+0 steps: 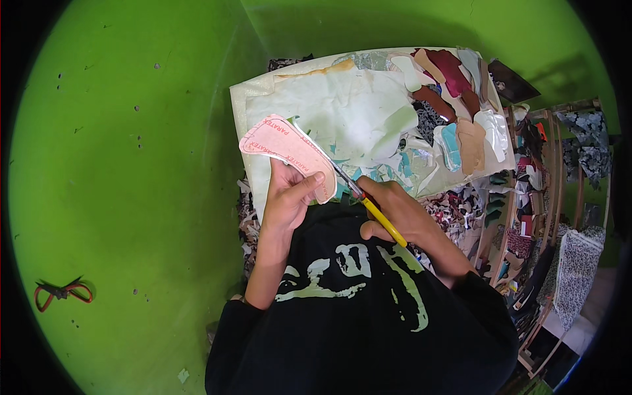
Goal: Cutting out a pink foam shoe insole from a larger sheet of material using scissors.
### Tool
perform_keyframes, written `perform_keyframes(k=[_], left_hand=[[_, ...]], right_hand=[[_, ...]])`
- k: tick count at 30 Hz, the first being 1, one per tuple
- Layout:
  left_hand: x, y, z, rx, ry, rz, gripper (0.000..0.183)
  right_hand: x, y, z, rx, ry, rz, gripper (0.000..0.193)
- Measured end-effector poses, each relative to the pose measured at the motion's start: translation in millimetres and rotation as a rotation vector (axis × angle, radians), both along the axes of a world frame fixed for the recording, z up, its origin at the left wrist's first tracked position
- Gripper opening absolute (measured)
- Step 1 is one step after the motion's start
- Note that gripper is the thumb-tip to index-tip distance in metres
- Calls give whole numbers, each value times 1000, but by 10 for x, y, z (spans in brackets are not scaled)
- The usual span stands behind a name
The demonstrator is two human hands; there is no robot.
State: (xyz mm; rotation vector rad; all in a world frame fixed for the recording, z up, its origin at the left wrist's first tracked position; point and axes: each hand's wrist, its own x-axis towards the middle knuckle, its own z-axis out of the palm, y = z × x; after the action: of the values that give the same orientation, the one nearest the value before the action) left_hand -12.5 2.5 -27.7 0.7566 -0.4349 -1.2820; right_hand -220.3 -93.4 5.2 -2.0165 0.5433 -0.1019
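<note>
My left hand (293,194) grips a curved pink shoe-pattern piece (280,139) with red print, the thumb pressed on its lower end. A white edge shows around the pink sheet. In my right hand (398,207) are scissors (380,218) with yellow handles, their long blades pointing up and left along the right edge of the pink piece. A small dark green sliver (294,122) stands at that edge near the blade tips. How far apart the blades are, I cannot tell. Both hands are above the near edge of the pale work table (260,174).
Teal and white scraps (401,161) litter the table's near part. Stacks of cut pieces in maroon (447,69), brown and teal lie at its right. Wooden shelves (553,171) hold fabric at the far right. Red-handled snips (62,289) hang on the green wall at left.
</note>
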Motion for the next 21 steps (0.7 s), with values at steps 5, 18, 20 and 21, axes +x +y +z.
perform_keyframes(k=[5, 18, 20, 21], left_hand=[[-24, -14, 67, 75, -65, 18, 89], [-119, 9, 139, 84, -53, 31, 85], [-123, 2, 139, 75, -39, 51, 85], [-115, 8, 138, 75, -40, 47, 84]], right_hand=[[14, 28, -93, -39, -136, 4, 64], [36, 35, 79, 10, -3, -42, 41], [37, 19, 76, 202, 84, -40, 47], [32, 25, 54, 201, 35, -56, 53]])
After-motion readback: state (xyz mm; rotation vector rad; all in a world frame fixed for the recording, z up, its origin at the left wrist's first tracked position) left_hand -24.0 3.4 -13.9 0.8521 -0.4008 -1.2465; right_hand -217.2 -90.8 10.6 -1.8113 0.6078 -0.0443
